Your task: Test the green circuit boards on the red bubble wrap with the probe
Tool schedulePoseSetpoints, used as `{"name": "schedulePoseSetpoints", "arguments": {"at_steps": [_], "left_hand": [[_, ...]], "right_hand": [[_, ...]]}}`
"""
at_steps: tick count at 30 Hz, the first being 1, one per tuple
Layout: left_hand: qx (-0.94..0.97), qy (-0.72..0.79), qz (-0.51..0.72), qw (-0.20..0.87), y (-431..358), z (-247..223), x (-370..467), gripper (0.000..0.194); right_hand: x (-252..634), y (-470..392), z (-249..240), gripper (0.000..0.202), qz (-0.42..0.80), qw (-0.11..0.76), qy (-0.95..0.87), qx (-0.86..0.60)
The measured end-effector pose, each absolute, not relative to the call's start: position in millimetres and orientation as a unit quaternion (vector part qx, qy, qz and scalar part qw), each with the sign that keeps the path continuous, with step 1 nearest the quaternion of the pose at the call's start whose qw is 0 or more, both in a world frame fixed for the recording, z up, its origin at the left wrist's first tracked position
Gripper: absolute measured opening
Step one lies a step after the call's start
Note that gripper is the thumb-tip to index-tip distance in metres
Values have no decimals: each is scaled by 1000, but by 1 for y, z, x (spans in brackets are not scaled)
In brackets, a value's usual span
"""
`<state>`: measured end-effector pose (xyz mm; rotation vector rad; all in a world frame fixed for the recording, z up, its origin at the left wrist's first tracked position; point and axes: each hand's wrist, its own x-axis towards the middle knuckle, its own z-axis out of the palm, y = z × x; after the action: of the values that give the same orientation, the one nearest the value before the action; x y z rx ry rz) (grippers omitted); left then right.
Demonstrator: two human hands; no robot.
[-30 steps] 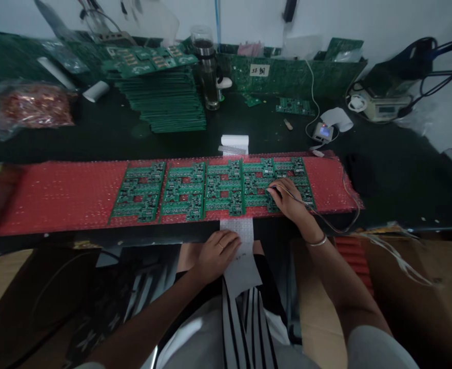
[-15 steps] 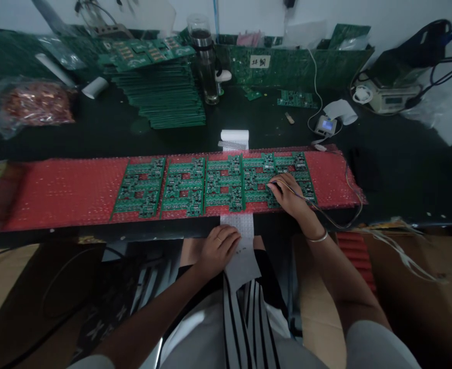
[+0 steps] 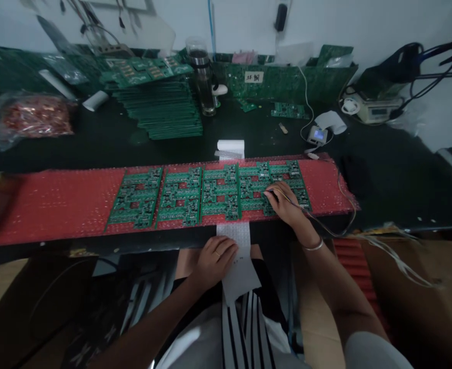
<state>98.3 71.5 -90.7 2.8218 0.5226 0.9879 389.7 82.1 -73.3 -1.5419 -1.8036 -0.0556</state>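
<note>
Several green circuit boards [image 3: 220, 192] lie in a row on red bubble wrap [image 3: 64, 205]. Over the boards at the right end, my right hand [image 3: 283, 203] is pinched on the end of a thin cable [image 3: 320, 224], which runs off to the right; its tip is partly hidden by the fingers. My left hand [image 3: 217, 258] rests at the table's front edge on a white paper strip [image 3: 241, 277], fingers close together and curved over the strip's left side. The strip passes under the bubble wrap to a white roll [image 3: 231, 145] behind it.
Behind the wrap stand a tall stack of green boards [image 3: 168, 110] and a dark bottle [image 3: 206, 82]. A bag of copper-coloured parts [image 3: 37, 115] lies at the left. A small lit device [image 3: 318, 135] and a scale [image 3: 379, 110] are at the right.
The whole view has shifted, with the table appearing slightly lower and more of the wall showing. Both hands keep nearly the same places relative to the boards and the strip.
</note>
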Motion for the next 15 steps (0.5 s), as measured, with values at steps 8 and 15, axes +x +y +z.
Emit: {"name": "schedulePoseSetpoints", "arguments": {"at_steps": [8, 15], "left_hand": [[915, 167, 362, 57, 78, -89, 97, 21], [913, 184, 359, 64, 78, -87, 96, 28]], "right_hand": [[385, 84, -70, 19, -47, 401, -691, -600], [382, 86, -69, 15, -75, 414, -691, -587]]}}
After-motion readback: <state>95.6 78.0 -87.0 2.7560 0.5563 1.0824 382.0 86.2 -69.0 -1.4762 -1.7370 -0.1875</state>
